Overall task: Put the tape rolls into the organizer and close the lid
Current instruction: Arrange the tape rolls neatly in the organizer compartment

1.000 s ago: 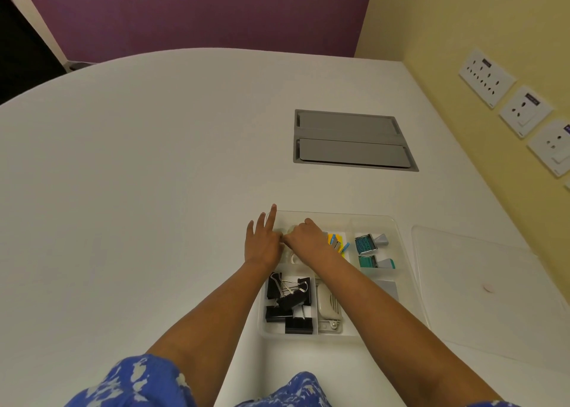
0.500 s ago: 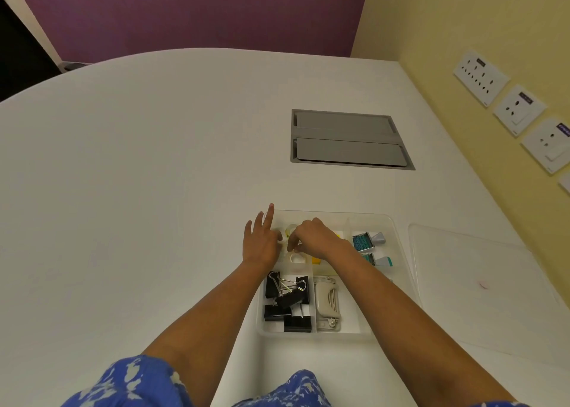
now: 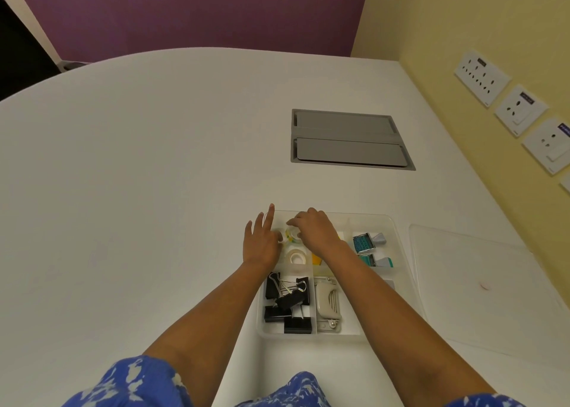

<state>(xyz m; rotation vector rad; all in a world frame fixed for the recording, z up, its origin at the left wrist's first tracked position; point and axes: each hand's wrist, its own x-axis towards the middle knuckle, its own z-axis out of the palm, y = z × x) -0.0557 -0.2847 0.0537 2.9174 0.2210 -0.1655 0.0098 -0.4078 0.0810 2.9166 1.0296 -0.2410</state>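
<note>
A clear plastic organizer [image 3: 398, 231] lies open on the white table near me. In its far-left compartment a white tape roll [image 3: 296, 256] lies flat, and a second roll with yellow marks [image 3: 291, 235] stands just beyond it. My right hand [image 3: 314, 231] curls over that second roll, fingertips on it. My left hand [image 3: 260, 240] rests at the organizer's left rim, fingers spread, thumb touching a small roll partly hidden beneath it. The clear lid [image 3: 481, 286] lies flat on the table to the right of the organizer.
Other compartments hold black binder clips [image 3: 288, 302], a beige stapler remover [image 3: 328, 305], teal stamps [image 3: 367, 243] and yellow notes [image 3: 317, 258]. A grey cable hatch [image 3: 348, 138] is set into the table farther back. A yellow wall with sockets [image 3: 521, 110] runs along the right.
My right hand has shifted left and back over the far-left compartment, uncovering the flat white roll. My left hand has stayed at the rim.
</note>
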